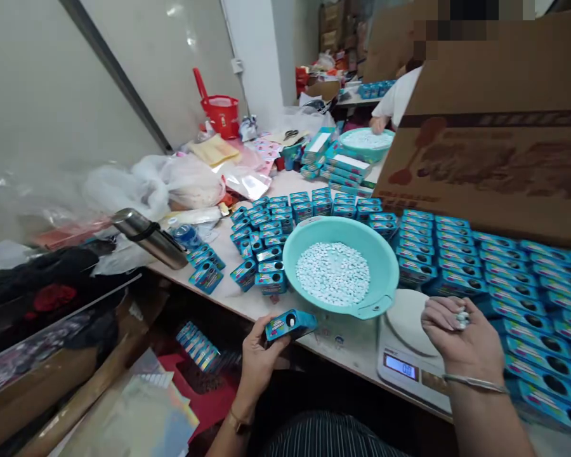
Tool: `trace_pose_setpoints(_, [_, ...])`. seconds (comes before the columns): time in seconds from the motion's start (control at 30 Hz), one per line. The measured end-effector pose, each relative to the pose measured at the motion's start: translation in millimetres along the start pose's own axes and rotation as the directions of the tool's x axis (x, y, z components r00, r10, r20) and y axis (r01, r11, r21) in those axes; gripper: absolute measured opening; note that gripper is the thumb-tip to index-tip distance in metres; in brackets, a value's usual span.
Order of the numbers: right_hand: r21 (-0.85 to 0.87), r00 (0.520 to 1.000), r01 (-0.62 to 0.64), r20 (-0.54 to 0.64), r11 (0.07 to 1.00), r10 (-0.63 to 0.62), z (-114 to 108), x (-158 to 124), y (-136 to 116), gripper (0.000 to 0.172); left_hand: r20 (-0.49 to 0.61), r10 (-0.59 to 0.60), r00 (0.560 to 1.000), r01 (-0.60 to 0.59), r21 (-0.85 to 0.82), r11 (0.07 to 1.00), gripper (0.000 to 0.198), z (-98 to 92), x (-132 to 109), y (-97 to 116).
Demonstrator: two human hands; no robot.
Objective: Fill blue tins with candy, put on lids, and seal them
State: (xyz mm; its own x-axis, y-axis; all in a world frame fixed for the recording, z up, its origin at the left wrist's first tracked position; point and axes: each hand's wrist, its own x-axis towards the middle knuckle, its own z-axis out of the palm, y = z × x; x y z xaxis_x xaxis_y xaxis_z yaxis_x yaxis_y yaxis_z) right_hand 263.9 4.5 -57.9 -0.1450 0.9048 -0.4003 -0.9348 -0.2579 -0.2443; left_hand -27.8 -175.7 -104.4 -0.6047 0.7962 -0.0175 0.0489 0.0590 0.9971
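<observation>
Your left hand [259, 358] is closed around a small blue box [290, 325], held at the table [345, 346] edge just in front of the teal bowl [380, 263] of white pellets [333, 273]. Your right hand [461, 343] hangs over the scale [404, 368], fingers pinched on a few loose pellets [462, 317].

I see glossy card on the small box [290, 325] in my left hand [259, 358], chalky matt tablets [461, 317] in my right hand [464, 346], smooth plastic on the teal bowl [385, 266], brushed metal flask [150, 238], dull brown cardboard carton [495, 171]
</observation>
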Motion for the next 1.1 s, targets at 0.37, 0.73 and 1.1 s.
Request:
trace_pose_setpoints(0.37, [-0.079, 0.997, 0.019, -0.078, 0.997, -0.025, 17.6, -8.3, 15.3, 0.023, 0.005, 0.269, 0.963, -0.262, 0.255, 0.931, 0.027, -30.8, 34.3, -21.8])
trace_pose_setpoints(0.73, [0.117, 0.989, -0.031, -0.139, 0.993, 0.047, 20.0, -9.4, 15.8, 0.026, 0.211, 0.473, 0.855, -0.484, 0.649, 0.586, 0.041, -83.0, 95.9, -33.5])
trace_pose_setpoints(1.1, [0.167, 0.983, -0.029, -0.171, 0.985, 0.058, 29.5, -14.5, 19.0, 0.024, -0.55, 0.462, 0.696, -0.024, 0.625, 0.78, 0.086, -118.6, 126.8, -26.8])
